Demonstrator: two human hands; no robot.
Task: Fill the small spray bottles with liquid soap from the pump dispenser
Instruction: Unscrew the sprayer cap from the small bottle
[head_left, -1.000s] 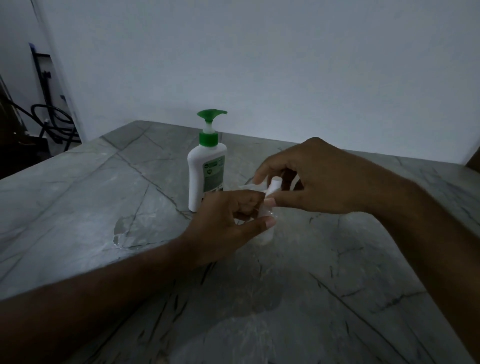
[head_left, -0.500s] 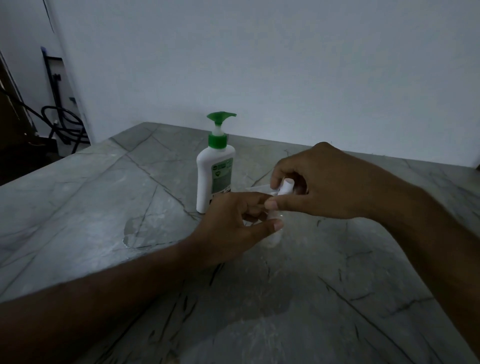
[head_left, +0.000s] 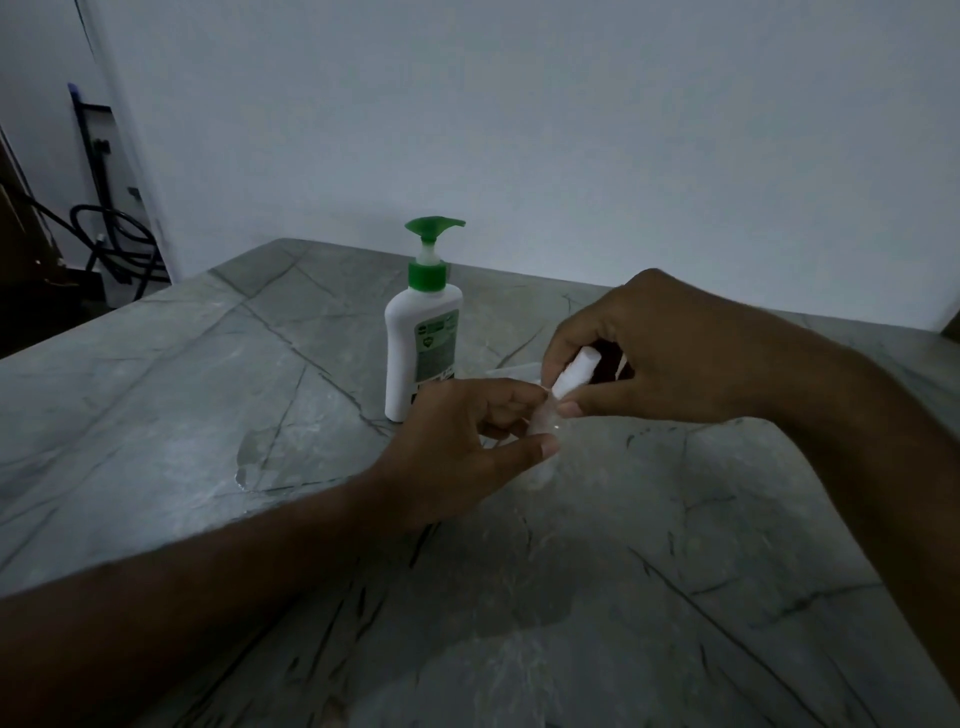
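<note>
Grip: left hand pinches spray bottle body just above table; right hand pinches white cap. Prob. uncapping: steady body, twist cap only, keep upright, near pump dispenser.

White plastic pump dispenser bottle w/ green pump head & collar, green-and-grey label on front. Grey-green marble-look stone surface, dark veins & cracks running thru it. Small clear spray bottle w/ white cap. Plain white wall behind.
</note>
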